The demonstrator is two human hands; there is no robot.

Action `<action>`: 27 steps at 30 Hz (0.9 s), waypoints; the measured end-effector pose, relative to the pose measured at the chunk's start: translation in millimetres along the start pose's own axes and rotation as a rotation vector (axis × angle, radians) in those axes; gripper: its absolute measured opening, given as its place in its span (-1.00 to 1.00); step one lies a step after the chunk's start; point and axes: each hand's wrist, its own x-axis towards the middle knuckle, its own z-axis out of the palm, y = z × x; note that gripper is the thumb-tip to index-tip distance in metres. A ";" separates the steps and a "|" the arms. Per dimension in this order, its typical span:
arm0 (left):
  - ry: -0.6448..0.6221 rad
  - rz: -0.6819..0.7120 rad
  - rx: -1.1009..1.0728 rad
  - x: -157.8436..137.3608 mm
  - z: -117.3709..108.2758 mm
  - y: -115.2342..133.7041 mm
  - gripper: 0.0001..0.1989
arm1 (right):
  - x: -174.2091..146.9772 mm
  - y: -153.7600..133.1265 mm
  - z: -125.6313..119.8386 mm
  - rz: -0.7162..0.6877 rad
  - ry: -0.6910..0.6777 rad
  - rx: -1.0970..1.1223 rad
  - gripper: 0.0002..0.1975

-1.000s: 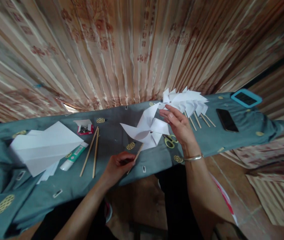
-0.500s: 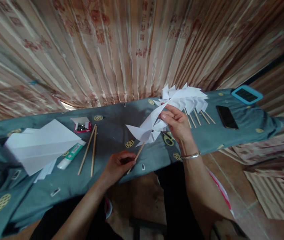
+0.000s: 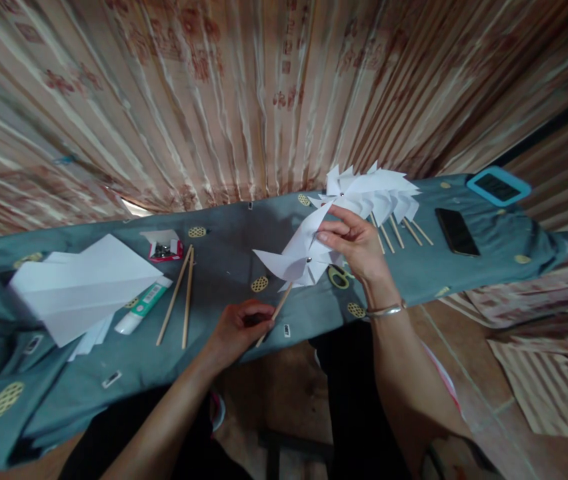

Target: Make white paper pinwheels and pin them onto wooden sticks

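Observation:
A white paper pinwheel (image 3: 295, 265), with a metal pin at its centre, is held tilted over the front of the table. My left hand (image 3: 241, 329) pinches its wooden stick (image 3: 282, 305) below the paper. With thumb and fingers, my right hand (image 3: 357, 241) grips a paper blade on the upper right side. Behind that hand, several finished-looking pinwheels (image 3: 370, 190) lie overlapped in a row, sticks pointing to the front right. Scissors (image 3: 339, 277) with yellow-green handles lie partly hidden under the held pinwheel and my right hand.
On the left lie white paper sheets (image 3: 84, 280), a glue stick (image 3: 144, 307), a small red box of pins (image 3: 165, 250) and two loose wooden sticks (image 3: 187, 303). A black phone (image 3: 457, 231) and a blue-framed device (image 3: 498, 185) rest at the right. A curtain (image 3: 244, 100) hangs behind the cloth-covered table.
My right hand's fingers have shifted slightly on the paper blade, and the pinwheel's head has moved a little to the right. My left hand keeps its pinch on the stick.

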 end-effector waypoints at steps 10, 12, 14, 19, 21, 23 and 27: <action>-0.023 0.015 0.009 0.6 3.3 -1.7 -0.82 | 0.4 -0.4 -0.6 0.018 0.057 -0.076 -0.46; -0.027 0.014 0.009 0.9 3.4 -2.4 -0.81 | 0.7 -0.1 -0.1 0.007 0.066 -0.074 -0.47; -0.031 0.009 0.012 1.1 3.6 -2.5 -0.81 | 1.3 0.9 0.0 0.000 0.071 -0.080 -0.48; -0.018 0.009 0.022 1.2 4.1 -2.1 -0.80 | 4.1 6.4 -2.1 -0.007 0.088 -0.125 -0.49; -0.010 0.019 0.030 1.3 4.3 -2.3 -0.80 | 5.1 8.1 -3.1 -0.004 0.078 -0.133 -0.51; -0.004 0.032 0.050 1.5 4.5 -2.7 -0.80 | 5.7 8.5 -3.6 0.016 0.062 -0.141 -0.52; -0.001 0.055 0.084 1.6 5.3 -2.6 -0.82 | 5.5 5.8 -2.3 0.052 0.062 -0.154 -0.53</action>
